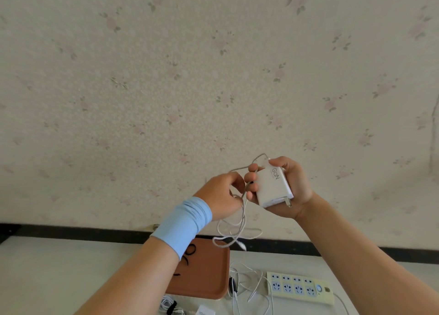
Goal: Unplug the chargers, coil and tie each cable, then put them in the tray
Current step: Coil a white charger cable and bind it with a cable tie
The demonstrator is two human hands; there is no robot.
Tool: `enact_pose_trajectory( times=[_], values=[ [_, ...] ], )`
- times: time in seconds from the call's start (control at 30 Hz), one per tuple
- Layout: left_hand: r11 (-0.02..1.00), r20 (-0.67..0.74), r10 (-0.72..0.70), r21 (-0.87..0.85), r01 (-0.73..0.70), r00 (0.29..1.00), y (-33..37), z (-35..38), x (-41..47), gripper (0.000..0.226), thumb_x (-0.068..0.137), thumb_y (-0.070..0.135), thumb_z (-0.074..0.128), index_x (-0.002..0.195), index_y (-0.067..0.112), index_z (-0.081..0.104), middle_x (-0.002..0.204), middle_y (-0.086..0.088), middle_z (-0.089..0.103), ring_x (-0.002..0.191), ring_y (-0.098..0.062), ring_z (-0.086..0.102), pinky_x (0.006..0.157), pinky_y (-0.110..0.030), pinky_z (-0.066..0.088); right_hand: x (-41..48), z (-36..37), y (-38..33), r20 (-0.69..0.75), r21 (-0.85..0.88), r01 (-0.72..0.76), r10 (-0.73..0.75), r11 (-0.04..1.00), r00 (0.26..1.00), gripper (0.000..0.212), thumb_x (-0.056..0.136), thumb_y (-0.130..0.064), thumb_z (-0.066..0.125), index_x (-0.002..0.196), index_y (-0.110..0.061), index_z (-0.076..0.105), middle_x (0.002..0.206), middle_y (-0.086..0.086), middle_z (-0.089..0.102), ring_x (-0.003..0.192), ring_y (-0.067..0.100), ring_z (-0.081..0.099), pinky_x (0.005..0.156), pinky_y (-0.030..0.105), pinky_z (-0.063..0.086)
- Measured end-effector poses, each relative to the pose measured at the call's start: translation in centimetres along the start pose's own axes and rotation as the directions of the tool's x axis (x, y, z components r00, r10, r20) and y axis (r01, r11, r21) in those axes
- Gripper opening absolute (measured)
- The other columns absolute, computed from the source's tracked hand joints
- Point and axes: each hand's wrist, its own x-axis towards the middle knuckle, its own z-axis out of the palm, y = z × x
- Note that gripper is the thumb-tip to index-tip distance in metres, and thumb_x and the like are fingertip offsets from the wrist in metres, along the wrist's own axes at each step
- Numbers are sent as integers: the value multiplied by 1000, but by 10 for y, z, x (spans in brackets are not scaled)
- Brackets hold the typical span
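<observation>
Head view is showing both hands raised in front of a floral-papered wall [213, 77], above the counter [59, 267]. The right hand [293, 186] is gripping a white charger [273, 187] marked "GaN". Its fingers [250, 172] are curling round the left side of the block and the thumb is pressing on the opposite side. The metal prongs are pointing down towards the wrist.

The left hand [221, 196], wearing a light blue wristband [185, 224], is pinching the charger's white cable [242, 219] with curled fingers [237, 179], just beside the right fingertips. The cable is leaving the top of the charger, arching over to the left hand and hanging below both hands in loose loops, with its free end dangling in the air. The charger is being held in the air, well above the tray [209, 276].

The tray, brown, is lying on the counter under the left forearm, and thin black ties [190, 253] are lying in it. A cream power strip [299, 288] with blue sockets is lying to the right of the tray. Loose white leads [249, 281] are sprawling between the two. At the lower edge a coiled bundle [169, 306] with a black tie is showing only in part.
</observation>
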Motion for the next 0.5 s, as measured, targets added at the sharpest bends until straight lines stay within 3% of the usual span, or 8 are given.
enact_pose_trajectory(
  times=[0.07,0.13,0.2,0.27,0.37,0.5],
  values=[
    [1000,80,-29,9,28,996,-6,4,1,18,85,24,63,100,33,60,69,14,63,63,-6,62,67,-23,48,-1,-4,-1,23,35,24,-25,999,999,27,77,-31,51,94,-11,55,89,9,55,69,24,55,76,41,55],
    [999,101,-38,-5,38,994,-10,6,3,2,87,35,66,87,37,65,70,8,69,65,-8,66,73,-26,52,-2,-7,-2,34,60,35,-37,998,999,27,77,-31,53,96,-12,54,94,10,57,71,24,56,76,40,55],
    [996,74,-52,-63,57,996,-12,6,6,12,90,36,65,79,36,67,73,4,72,70,-11,70,78,-26,55,-4,-8,-2,-19,40,41,-40,998,999,33,78,-30,54,101,-8,59,108,16,64,72,25,58,73,39,56],
    [972,27,-81,-217,85,996,-13,4,9,12,93,27,64,83,28,71,75,1,72,71,-13,71,77,-26,57,-6,-6,-1,-142,-125,49,-67,991,988,45,81,-29,52,112,-1,68,126,21,66,74,26,58,68,38,54],
    [864,-33,-122,-495,90,992,-12,-3,10,16,96,16,60,93,8,73,83,-5,72,71,-15,69,76,-30,60,-8,1,4,-259,-491,-18,-126,871,958,50,80,-28,52,119,-5,73,127,19,68,73,25,60,65,38,52],
    [668,-13,-148,-738,91,989,-10,-9,9,19,101,14,52,98,6,69,88,-9,71,76,-17,67,72,-27,58,-8,9,13,-266,-597,-97,-83,796,960,36,87,-20,56,118,-9,69,107,12,75,68,25,61,61,37,53]
  ],
)
